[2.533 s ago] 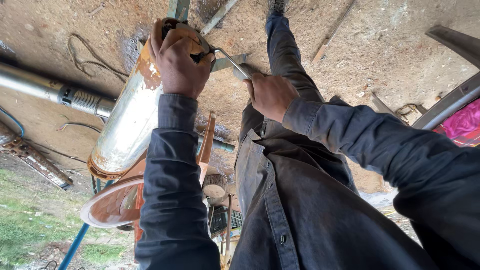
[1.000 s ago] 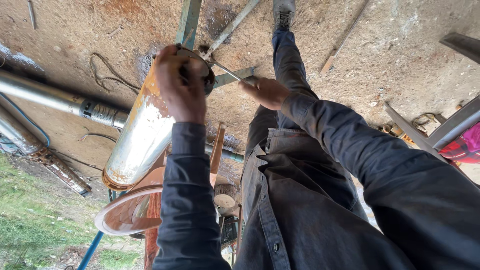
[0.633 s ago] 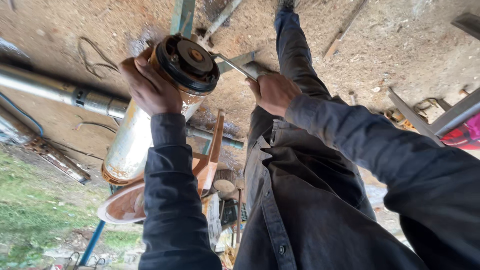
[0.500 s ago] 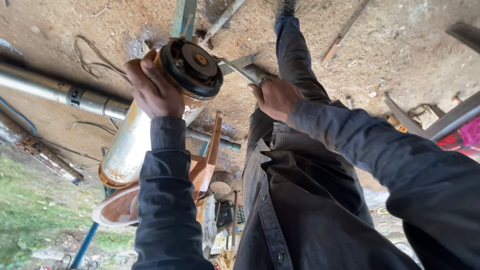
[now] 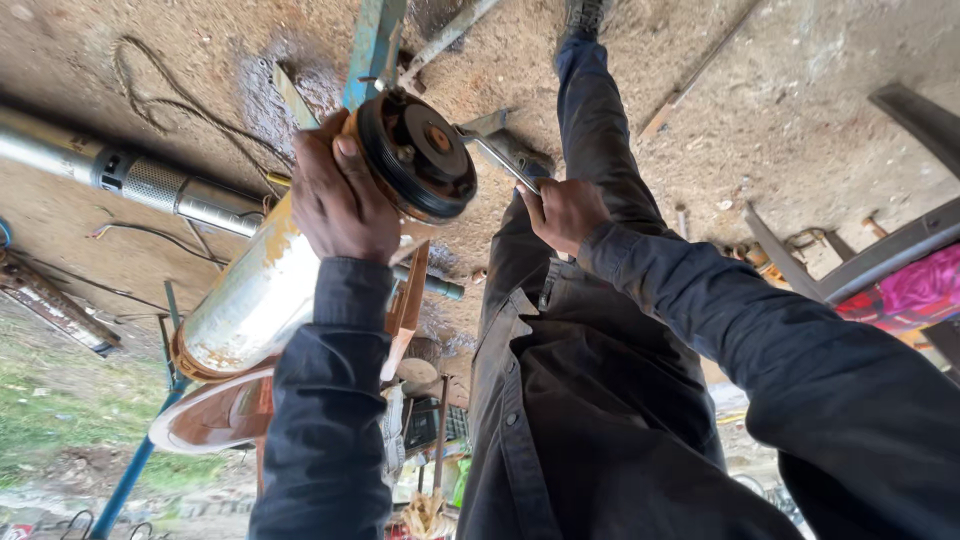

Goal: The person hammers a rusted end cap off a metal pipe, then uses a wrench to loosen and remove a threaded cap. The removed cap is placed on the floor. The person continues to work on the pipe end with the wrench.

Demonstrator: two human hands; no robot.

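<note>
- My left hand (image 5: 345, 205) is wrapped around the upper end of a long metal cylinder (image 5: 262, 300), fingers curled tight over its side just below the dark round end cap (image 5: 418, 155).
- The cylinder runs on a slant from that cap, upper middle of my view, down to lower left; its silvery skin is streaked with rust-orange patches.
- The end cap faces me, black with a reddish centre and small bolts around it.
- My right hand (image 5: 566, 213) has a closed grip on the handle of a grey metal wrench (image 5: 503, 150), whose head reaches toward the rim of the end cap; whether it actually touches the cap I cannot tell.
- Both my sleeves and my buttoned shirt (image 5: 560, 420) are dark.
- My leg (image 5: 597, 120) in dark trousers stretches away over the sandy ground (image 5: 780, 110).
- A second slim silver cylinder (image 5: 150, 185) lies on the ground at left, well apart from the one I hold.
- A blue-green metal bar (image 5: 368, 50) lies on the ground beyond the end cap.
- A loose wire (image 5: 150, 90) curls on the dirt near the top left.
</note>
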